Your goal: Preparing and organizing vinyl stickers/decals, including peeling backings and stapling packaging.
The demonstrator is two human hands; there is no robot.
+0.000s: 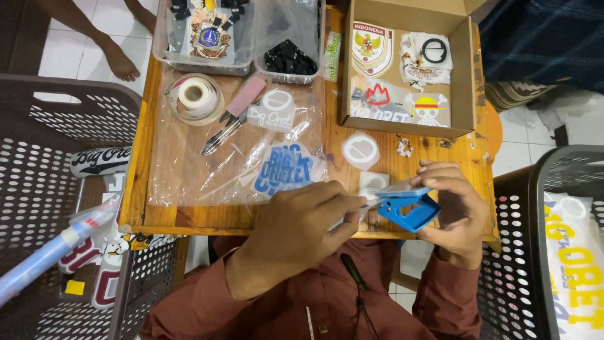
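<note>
Your right hand clamps the blue punch just above the bench edge, steadying it, while your left hand pinches a clear strip and feeds its end into the punch's slot, hands nearly together.

A small wooden table bears a cardboard box, clear plastic sheeting and plastic trays.

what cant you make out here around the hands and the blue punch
Head view, all of it:
- The piece in the blue punch: mostly covered by the right hand and the punch.
- The thin tool in the left hand: its fingers hide all but the tip.
- Right basket: cut off by the frame edge.
</note>
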